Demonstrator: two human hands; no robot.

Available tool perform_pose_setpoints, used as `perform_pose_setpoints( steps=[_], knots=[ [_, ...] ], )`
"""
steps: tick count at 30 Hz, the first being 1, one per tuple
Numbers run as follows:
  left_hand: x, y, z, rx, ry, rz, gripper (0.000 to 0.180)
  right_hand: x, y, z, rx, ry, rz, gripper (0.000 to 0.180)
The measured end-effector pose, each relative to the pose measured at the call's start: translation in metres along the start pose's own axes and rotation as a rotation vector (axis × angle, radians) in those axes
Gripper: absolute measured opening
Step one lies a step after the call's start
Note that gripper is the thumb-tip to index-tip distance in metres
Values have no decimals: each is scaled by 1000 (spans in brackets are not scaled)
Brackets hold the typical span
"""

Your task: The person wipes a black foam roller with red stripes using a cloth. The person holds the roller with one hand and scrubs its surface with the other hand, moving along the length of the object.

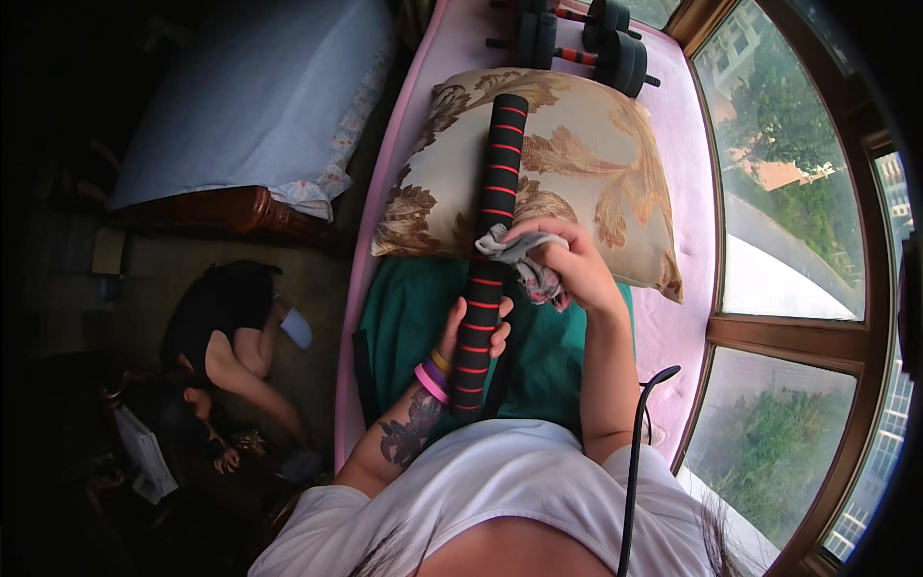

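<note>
Bar [490, 240] gripped by left hand [471, 332], cloth-holding right hand [567, 264] above.

A pink window seat [673, 173] carries a patterned cushion [577, 163]. Beyond the cushion lie black dumbbells [615, 48]; just before it, touching its near edge, lies a green cloth [404, 317].

Bar [488, 250] on a cushion [586, 163], dumbbells [577, 38] behind, bed [250, 96] left, window [798, 192] right.

Red-ringed black foam bar [488, 240], grey cloth [524, 262]
</note>
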State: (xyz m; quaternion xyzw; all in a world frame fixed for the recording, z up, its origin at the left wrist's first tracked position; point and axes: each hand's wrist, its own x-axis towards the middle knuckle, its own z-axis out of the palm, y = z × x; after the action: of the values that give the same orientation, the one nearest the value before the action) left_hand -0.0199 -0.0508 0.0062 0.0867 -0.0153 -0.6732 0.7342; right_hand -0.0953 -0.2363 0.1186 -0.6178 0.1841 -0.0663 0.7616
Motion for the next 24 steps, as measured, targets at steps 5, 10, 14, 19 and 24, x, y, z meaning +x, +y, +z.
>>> perform_pose_setpoints(
  steps=[5,10,14,19,24],
  knots=[
    [2,7,21,76,159,-15,49,-19,11,-3,115,160,25,31],
    [3,12,16,-49,-46,-150,47,-19,22,-11,223,491,-137,28],
    [-2,6,18,42,-42,-219,50,-23,7,2,228,648,-252,28],
    [6,-1,20,183,74,-201,66,-12,14,8,-668,536,-412,43],
    [12,3,47,78,499,-235,73,-43,16,41,-768,-459,-388,36]
  ],
)
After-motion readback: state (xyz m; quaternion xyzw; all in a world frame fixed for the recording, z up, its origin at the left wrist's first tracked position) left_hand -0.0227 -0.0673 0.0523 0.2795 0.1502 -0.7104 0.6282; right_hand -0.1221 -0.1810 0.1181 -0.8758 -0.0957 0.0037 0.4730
